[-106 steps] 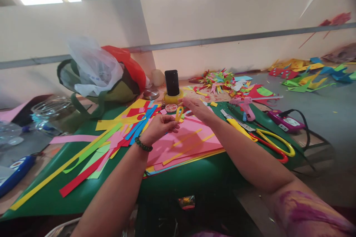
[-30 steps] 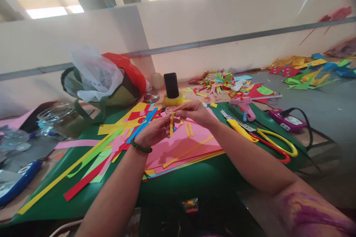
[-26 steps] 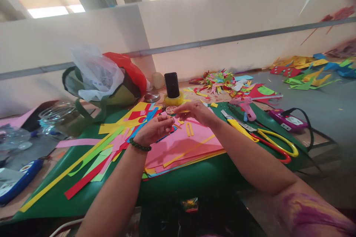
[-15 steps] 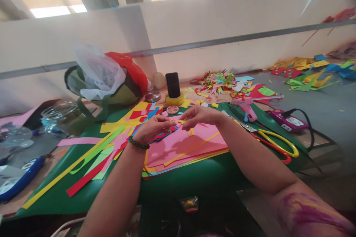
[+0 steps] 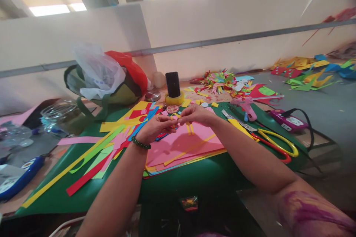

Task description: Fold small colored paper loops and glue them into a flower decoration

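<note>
Through the head camera I have the left hand [image 5: 159, 127] and the right hand [image 5: 199, 115] almost touching above the stack of pink paper sheets [image 5: 172, 155]. Between them is a narrow, curved yellow paper strip [image 5: 175, 115]; I see the left fingers pinching it. The right thumb and forefinger come together at its near side and look pinched on it too, though the contact is too small for me to be certain.

My main worry is the paper: uneven pressure or a twist between the two pinches could crease the curve or let an end spring loose. Just beneath the right hand lie two short, thin yellow paper pieces [image 5: 190, 129], which a dropping wrist could sweep aside. A long thin yellow paper strip [image 5: 189, 150] crosses the stack, and a dragging forearm might shift it. Near the right forearm I also note the yellow-handled cutter with a metal blade [image 5: 239, 129] and the red-and-yellow-handled scissors [image 5: 275, 142]; a careless sideways elbow could knock either across the green-covered worktop [image 5: 200, 177].
</note>
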Motion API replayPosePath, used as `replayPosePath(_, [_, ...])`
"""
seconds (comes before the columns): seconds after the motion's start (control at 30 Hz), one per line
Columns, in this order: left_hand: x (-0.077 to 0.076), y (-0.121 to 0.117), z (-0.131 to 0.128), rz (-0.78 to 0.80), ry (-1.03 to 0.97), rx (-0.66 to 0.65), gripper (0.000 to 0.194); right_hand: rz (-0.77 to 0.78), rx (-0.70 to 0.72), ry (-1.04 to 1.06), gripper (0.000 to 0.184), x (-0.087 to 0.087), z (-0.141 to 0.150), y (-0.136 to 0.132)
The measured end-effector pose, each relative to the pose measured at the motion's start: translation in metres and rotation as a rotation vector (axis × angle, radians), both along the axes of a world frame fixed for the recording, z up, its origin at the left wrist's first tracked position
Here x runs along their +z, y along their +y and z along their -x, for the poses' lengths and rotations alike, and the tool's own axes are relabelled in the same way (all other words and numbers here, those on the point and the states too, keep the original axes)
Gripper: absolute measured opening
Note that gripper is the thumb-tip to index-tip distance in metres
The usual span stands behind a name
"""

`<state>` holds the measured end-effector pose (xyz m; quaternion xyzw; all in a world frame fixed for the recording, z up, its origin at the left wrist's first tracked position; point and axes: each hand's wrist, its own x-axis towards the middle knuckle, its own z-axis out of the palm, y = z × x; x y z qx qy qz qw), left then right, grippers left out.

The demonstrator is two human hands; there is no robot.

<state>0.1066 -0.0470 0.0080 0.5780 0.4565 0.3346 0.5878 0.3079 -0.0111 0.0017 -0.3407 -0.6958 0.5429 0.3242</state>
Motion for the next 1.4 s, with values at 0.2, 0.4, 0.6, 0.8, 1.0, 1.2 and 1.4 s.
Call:
replayPosePath(0.2, [0.000, -0.002, -0.007, -0.060, -0.022, 0.164, 0.041, -0.081, -0.069, 0.007, 0.024, -0.001, 0.003, -0.001])
replayPosePath(0.4, [0.001, -0.003, -0.009, -0.107, 0.018, 0.198, 0.036, -0.065, -0.105, 0.005, 0.025, -0.004, 0.010, -0.004])
replayPosePath(0.6, [0.001, -0.005, -0.013, -0.115, -0.024, 0.252, 0.036, -0.073, -0.137, -0.007, 0.027, -0.006, 0.015, -0.007])
replayPosePath(0.8, [-0.001, -0.003, -0.014, -0.147, 0.036, 0.266, 0.034, -0.090, -0.124, -0.080, 0.028, -0.008, 0.020, -0.010])
replayPosePath(1.0, [-0.002, -0.003, -0.013, -0.125, 0.012, 0.258, 0.036, -0.111, -0.162, -0.045, 0.046, -0.008, 0.019, -0.008])
replayPosePath(1.2, [-0.007, -0.001, -0.011, -0.029, -0.008, 0.138, 0.036, -0.126, -0.238, 0.038, 0.046, -0.011, 0.020, -0.003])
replayPosePath(1.4, [-0.009, 0.001, -0.012, 0.028, -0.051, 0.163, 0.037, -0.171, -0.255, 0.062, 0.040, -0.012, 0.022, -0.004])
